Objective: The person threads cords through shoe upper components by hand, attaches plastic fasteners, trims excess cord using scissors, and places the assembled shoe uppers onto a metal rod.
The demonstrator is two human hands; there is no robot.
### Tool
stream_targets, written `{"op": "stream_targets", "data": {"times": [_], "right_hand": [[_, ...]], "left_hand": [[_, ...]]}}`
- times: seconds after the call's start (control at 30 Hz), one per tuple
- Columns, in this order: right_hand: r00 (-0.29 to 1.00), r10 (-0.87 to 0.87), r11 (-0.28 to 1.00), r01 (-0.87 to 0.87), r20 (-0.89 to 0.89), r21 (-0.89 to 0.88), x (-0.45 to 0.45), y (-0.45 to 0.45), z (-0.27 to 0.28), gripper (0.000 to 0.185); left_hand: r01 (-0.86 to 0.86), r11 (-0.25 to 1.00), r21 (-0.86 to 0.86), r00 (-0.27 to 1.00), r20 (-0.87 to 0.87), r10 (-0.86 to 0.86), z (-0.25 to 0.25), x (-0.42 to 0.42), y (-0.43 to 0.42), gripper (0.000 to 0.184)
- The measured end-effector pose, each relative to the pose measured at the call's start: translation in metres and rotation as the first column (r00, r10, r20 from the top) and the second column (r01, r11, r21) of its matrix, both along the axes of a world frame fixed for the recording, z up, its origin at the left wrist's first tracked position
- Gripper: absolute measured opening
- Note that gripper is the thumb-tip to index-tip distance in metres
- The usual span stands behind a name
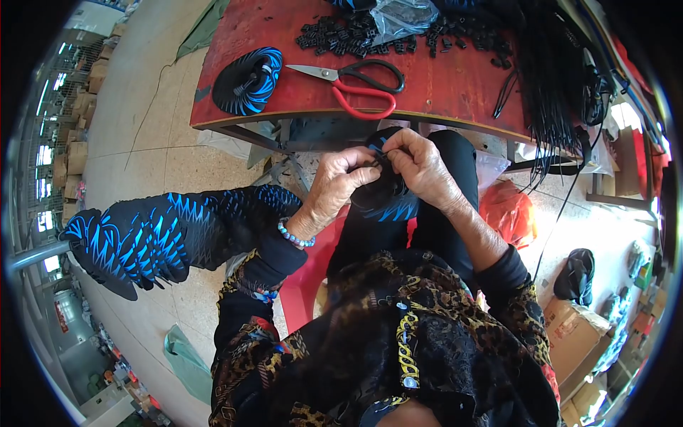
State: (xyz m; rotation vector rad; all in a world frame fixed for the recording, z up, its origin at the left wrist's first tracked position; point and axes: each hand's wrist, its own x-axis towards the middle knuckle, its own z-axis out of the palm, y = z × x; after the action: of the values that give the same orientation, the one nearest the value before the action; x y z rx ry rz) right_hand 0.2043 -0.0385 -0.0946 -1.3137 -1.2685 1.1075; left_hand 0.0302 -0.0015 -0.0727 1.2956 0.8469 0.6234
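Fingertips (370, 173) of the left hand (334, 181) and right hand (427, 171) come together at the top of a black-and-blue piece (384, 196). The piece lies just below and between the hands, over the person's dark trousers (455, 156). The left thumb and fingers are clamped on its near-left edge. The right thumb and forefinger are pressed together right beside them; what small part sits between them is hidden.

Both wrists are bent inward. The left forearm comes up from the lower left, with a beaded bracelet (295, 235) at the wrist. The right forearm, bare below a dark cuff, reaches in from the lower right, the back of the hand upward.

Just ahead stands a red table (455, 85). Scissors (348, 78) with one black and one red handle lie near its edge, beside a second piece (249, 82). Farther back are small black clips (334, 35) and a clear bag (402, 18); black cords (555, 107) hang at the right. Left of the person stretches a long stack (156, 238) of similar pieces.
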Motion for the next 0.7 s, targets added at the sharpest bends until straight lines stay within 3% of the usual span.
{"op": "stream_targets", "data": {"times": [0.13, 0.47, 0.53, 0.6, 0.63, 0.7], "right_hand": [[0.998, 0.049, 0.998, -0.050, -0.027, -0.030, 0.001, 0.002, 0.000, 0.013], [0.991, 0.050, 0.992, -0.064, -0.124, -0.106, 0.006, 0.004, 0.003, 0.013], [0.986, 0.038, 0.992, -0.057, -0.161, -0.113, 0.006, 0.003, 0.003, 0.013], [0.980, 0.030, 0.990, -0.056, -0.196, -0.128, 0.005, 0.002, 0.004, 0.013], [0.981, 0.029, 0.991, -0.054, -0.190, -0.125, 0.005, 0.001, 0.005, 0.013], [0.985, 0.009, 0.992, -0.030, -0.174, -0.122, 0.005, 0.000, 0.009, 0.014]], "left_hand": [[-0.010, 0.999, 0.041, 1.000, -0.021, 0.010, -0.002, -0.003, -0.002, 0.019], [-0.060, 0.992, -0.114, 0.987, 0.144, 0.076, -0.008, 0.003, -0.008, 0.019], [-0.166, 0.967, 0.192, 0.986, 0.037, 0.162, -0.013, 0.010, -0.012, 0.019], [-0.231, 0.846, 0.480, 0.959, -0.035, 0.282, -0.015, 0.016, -0.016, 0.020], [-0.233, 0.845, 0.481, 0.959, -0.028, 0.281, -0.015, 0.019, -0.017, 0.020], [-0.191, 0.724, 0.663, 0.939, -0.092, 0.332, -0.016, 0.025, -0.018, 0.021]]}}
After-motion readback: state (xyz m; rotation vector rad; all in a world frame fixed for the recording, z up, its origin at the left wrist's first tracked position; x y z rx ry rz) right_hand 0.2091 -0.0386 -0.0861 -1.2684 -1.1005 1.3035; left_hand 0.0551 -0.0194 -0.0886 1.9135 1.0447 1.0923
